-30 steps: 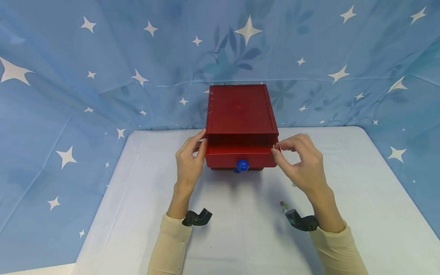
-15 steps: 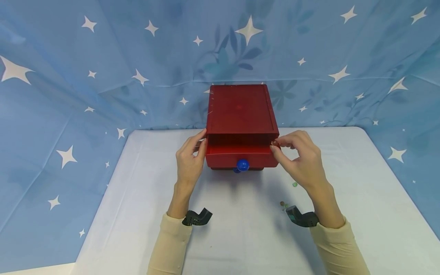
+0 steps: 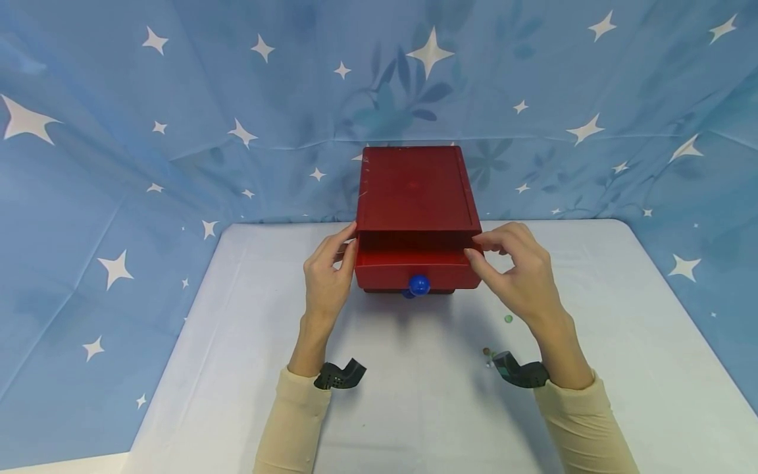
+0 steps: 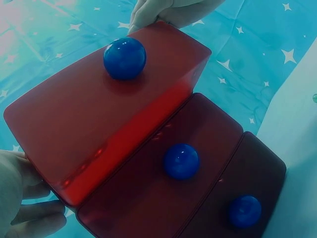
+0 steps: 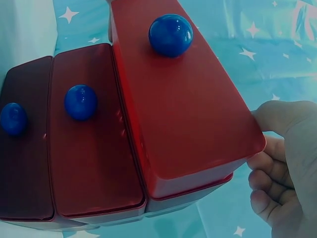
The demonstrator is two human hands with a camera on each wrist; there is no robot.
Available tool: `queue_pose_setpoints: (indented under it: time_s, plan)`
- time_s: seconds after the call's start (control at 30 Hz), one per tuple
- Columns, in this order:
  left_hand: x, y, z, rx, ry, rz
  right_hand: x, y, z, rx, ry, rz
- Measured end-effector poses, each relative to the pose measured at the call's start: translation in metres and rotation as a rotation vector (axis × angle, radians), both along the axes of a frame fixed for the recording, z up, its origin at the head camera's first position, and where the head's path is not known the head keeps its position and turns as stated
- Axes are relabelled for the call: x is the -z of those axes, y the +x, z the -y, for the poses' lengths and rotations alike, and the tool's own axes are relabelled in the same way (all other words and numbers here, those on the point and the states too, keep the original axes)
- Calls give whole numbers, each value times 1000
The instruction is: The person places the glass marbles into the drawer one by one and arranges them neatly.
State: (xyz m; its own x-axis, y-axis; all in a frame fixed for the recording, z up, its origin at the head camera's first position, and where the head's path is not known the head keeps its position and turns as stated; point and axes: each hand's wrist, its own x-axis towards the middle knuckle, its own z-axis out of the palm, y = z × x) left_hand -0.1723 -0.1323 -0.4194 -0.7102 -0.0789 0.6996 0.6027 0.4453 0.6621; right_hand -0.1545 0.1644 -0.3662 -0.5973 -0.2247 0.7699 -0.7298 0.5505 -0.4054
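Red drawer chest [image 3: 414,191] stands at centre frame in the head view, at the far edge of the white table [image 3: 237,395]. Top drawer [image 3: 416,266] is pulled partway out; its blue knob [image 3: 418,284] faces the camera. Wrist views show two lower drawers, each with its own blue knob [image 4: 181,161], both pushed in.

Left hand [image 3: 326,276] lies against the left end of the open drawer, fingers nearly straight and flat on the wood, steadying it, nothing enclosed. Right hand [image 3: 515,273] is at the drawer's right corner, fingers curled over the rim; thumb and forefinger are drawn close together above the opening. Whether a bead sits between them I cannot tell, since the fingertips are hidden behind the drawer edge.

On the table in the lower right of the head view: a small green bead [image 3: 507,318] and a few more beads [image 3: 487,353] near the right wrist.

Judgement: step in hand appears to be dropping a small bead into the open top drawer. Next move likely calls for the right hand to come back for a loose bead, a fine pinch on a small round thing that may roll.
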Motion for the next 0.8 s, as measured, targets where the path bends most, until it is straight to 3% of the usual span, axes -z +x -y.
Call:
queue_pose_setpoints:
  time_s: [0.8]
  plan:
    - [-1, 1, 0, 6, 1, 4, 4, 3, -1, 42, -38, -37]
